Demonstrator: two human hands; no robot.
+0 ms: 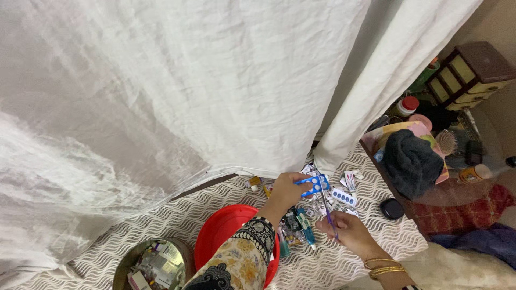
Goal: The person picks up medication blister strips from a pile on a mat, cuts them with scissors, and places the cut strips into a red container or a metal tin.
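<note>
Pinching a blue blister strip (312, 186) in left hand (287, 189), right hand (348, 230) gripping scissors (327, 208) at it, uncut packs (344, 196) beside, red bowl (217, 233) under the left forearm.

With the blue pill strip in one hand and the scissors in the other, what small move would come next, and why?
Probably closing the scissors through the blue blister strip. The left hand holds the strip up over the pile of medicine strips, and the right hand points the blades up against it.
</note>
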